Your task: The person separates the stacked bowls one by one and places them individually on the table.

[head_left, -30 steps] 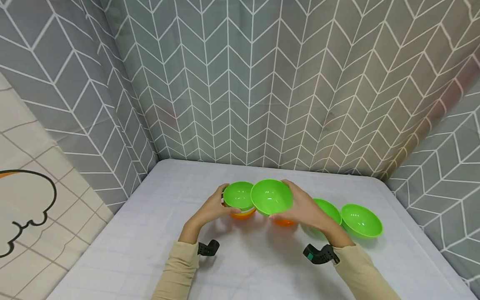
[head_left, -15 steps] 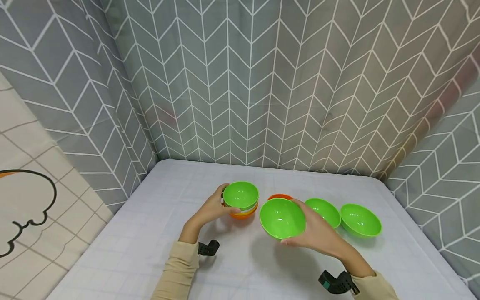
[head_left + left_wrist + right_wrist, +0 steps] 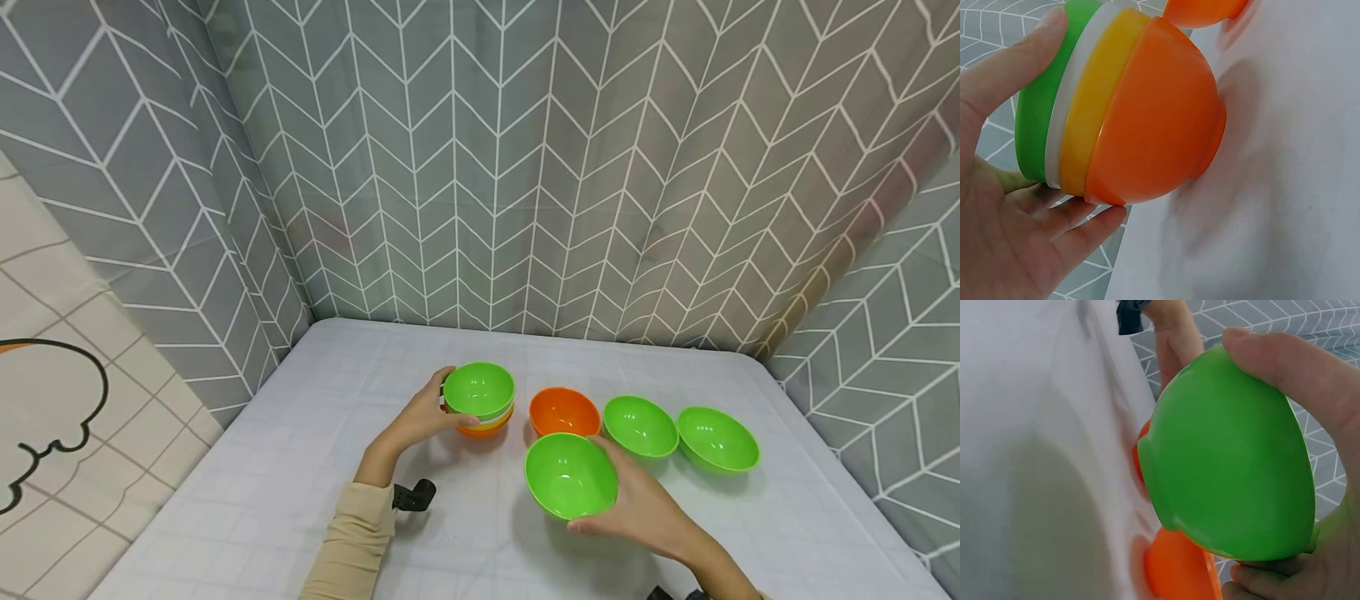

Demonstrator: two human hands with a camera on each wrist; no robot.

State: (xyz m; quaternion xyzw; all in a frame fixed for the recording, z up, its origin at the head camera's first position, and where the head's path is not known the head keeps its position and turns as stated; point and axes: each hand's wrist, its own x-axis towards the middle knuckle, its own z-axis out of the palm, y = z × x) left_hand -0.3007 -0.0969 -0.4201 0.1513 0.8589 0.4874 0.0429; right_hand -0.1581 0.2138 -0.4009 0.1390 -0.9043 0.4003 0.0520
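Note:
My left hand (image 3: 423, 414) grips a stack of nested bowls (image 3: 1154, 112) from its left side, thumb in front and fingers behind. From the top the stack runs green, white, yellow and orange, the orange bowl's foot close over the table in the left wrist view. My right hand (image 3: 637, 504) holds a single green bowl (image 3: 570, 477) by its right side, mouth up and raised over the table, its shadow falling below. Behind that bowl stands an orange bowl (image 3: 564, 410), its near rim partly covered in the head view.
Two more green bowls stand on the right: one (image 3: 641, 427) beside the orange bowl, another (image 3: 717, 440) farther right, tilted. A white cloth covers the table (image 3: 262, 500). Grey patterned curtains (image 3: 480, 167) rise at its back and sides.
My right hand has drawn the green bowl away from the stack, toward me and slightly right, uncovering the orange bowl. My left hand stays at the stack.

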